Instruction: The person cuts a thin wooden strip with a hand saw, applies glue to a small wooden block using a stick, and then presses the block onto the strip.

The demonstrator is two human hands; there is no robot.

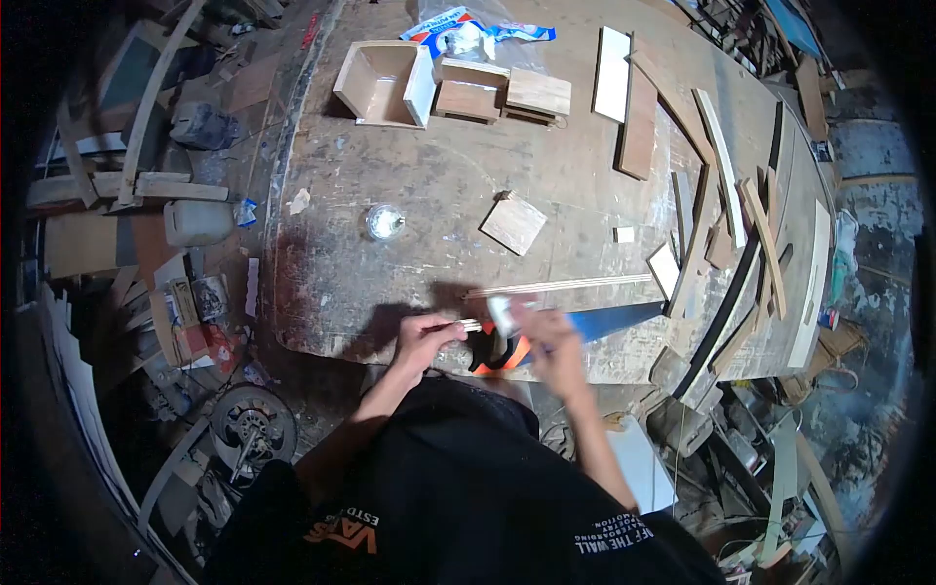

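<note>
At the table's near edge, my left hand (426,341) pinches a small pale wood piece (470,325) that points right. My right hand (549,341), blurred by motion, grips a whitish object (503,316) just right of that piece; what it is cannot be made out. Beneath my right hand lies a handsaw (614,325) with an orange and black handle and a blue blade. A long thin wood strip (565,286) rests just beyond both hands. Farther off lie a square wood block (514,223) and a glass jar (385,222).
An open wooden box (385,86) and small wooden blocks (538,93) stand at the far side, near a blue and white plastic bag (463,34). Wood strips (694,239) pile up on the right. A wheel (253,429) lies below the table, left.
</note>
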